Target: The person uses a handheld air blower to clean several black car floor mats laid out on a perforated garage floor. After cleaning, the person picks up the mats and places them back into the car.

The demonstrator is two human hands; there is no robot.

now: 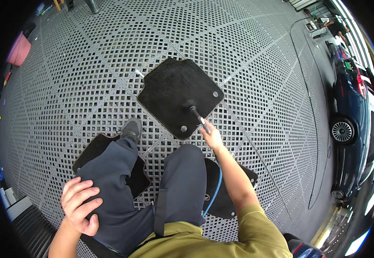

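My right hand grips the handle of an air cleaning gun. The gun's dark, flared nozzle points down at a black carpet car mat, and the nozzle end is blurred. The mat lies flat before me, with two round pale fastener spots near its closer edge. A blue air hose runs below my right forearm; where it joins the gun is hidden. My left hand rests on my left thigh, holding nothing, its fingers apart.
Grey plastic grating covers the floor. A second mat lies partly under my left leg, a third mat beside my right leg. A pink bucket stands far left. At right are a dark blue car, a long hose and a person.
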